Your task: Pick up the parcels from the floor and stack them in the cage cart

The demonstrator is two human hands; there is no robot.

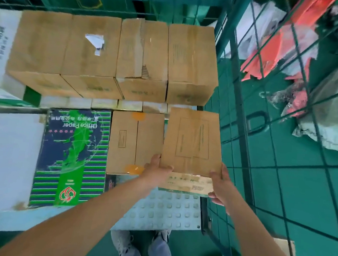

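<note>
I hold a brown cardboard parcel (192, 142) over the right side of the green wire cage cart (236, 76). My left hand (156, 171) grips its near left corner, thumb on top. Its near right corner is gripped by my right hand (221, 186). The parcel sits beside a smaller brown box (135, 143) and in front of a row of several brown boxes (113, 57) stacked at the back of the cart. Its underside is hidden.
A green and navy office paper box (71, 156) and a white box (6, 160) lie at the left in the cart. The cart's studded grey floor (165, 211) shows near my feet. Beyond the right mesh wall lie red and grey bags (304, 64).
</note>
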